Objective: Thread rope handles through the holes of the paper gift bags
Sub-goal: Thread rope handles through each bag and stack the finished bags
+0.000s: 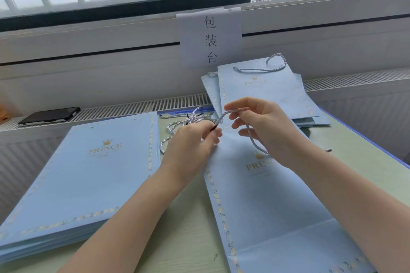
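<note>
Rope held over flat bag

Rope (224,115) arches between both hands above the flat gift bag (273,217), whose long axis runs near to far. The left hand (190,146) pinches its black-tipped end; right hand (259,124) fingers curl around the rope.

Two bare forearms reaching up from the lower frame toward centre. Left hand (195,139) at centre, fingers curled, pinching a black-tipped end. Right hand (264,122) just right, thumb and forefinger pinching, other fingers loosely curled.
</note>
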